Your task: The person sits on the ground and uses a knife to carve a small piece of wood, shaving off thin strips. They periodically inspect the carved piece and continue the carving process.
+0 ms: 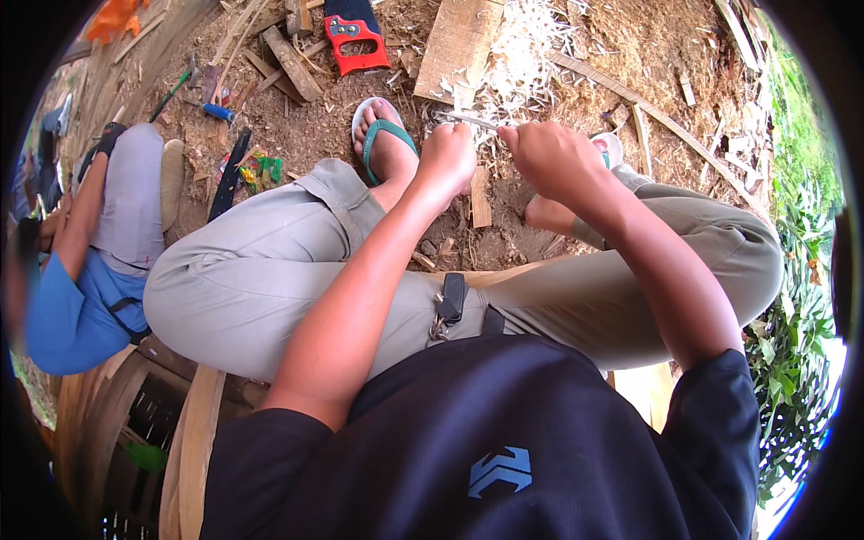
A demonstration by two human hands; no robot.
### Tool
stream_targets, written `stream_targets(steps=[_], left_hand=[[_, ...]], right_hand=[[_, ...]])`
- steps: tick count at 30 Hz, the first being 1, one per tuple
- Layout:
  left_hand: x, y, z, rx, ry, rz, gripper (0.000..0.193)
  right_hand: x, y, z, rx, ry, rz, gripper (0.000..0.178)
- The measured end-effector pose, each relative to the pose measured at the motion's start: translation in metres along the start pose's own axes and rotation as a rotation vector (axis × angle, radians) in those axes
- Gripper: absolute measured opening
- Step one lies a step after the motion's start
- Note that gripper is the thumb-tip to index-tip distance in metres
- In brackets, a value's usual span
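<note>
Both my hands are closed and close together over the ground between my feet. A thin grey knife blade (471, 119) spans the gap between them, its near end at my right hand (560, 162), whose fist hides the handle. My left hand (448, 160) is clenched just beside the blade; what it grips is hidden by its fingers. Below that hand a short flat wood strip (481, 196) shows, and I cannot tell whether it is held or lies on the ground. Beyond the hands is a wide wooden board (459, 49) next to a heap of pale shavings (531, 58).
A handsaw with a red handle (358, 49) lies beyond my left foot. Wood offcuts (292, 65), a blue-handled tool (218, 112) and a long wood strip (661, 121) lie around. Another person in a blue shirt (85, 310) sits at the left. Green plants (792, 297) border the right.
</note>
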State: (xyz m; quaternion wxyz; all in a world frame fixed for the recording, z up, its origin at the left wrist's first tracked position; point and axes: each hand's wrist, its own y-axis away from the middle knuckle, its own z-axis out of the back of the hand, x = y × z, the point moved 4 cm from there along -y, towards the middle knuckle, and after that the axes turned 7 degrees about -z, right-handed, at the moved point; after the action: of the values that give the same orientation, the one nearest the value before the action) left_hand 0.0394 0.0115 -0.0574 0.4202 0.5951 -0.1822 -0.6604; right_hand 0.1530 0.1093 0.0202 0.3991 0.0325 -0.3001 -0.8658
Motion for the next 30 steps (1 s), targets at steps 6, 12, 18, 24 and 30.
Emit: stream_targets(steps=[6, 12, 18, 24, 30], left_hand=[[0.006, -0.007, 0.001, -0.009, -0.152, -0.102, 0.048], [0.01, -0.009, -0.004, -0.027, -0.145, -0.098, 0.048], [-0.009, 0.004, 0.0, 0.005, -0.051, 0.018, 0.047], [-0.003, -0.001, 0.003, 0.014, -0.163, -0.108, 0.048], [0.0, -0.005, 0.001, 0.003, -0.17, -0.1, 0.049]], right_hand=[[0.0, 0.004, -0.008, 0.026, 0.045, -0.061, 0.045], [-0.017, -0.035, -0.044, -0.077, -0.062, -0.16, 0.052], [-0.022, -0.033, -0.024, -0.049, -0.12, -0.159, 0.052], [-0.004, 0.001, -0.011, -0.014, -0.008, -0.019, 0.046], [-0.002, -0.006, -0.027, -0.041, 0.061, -0.073, 0.048]])
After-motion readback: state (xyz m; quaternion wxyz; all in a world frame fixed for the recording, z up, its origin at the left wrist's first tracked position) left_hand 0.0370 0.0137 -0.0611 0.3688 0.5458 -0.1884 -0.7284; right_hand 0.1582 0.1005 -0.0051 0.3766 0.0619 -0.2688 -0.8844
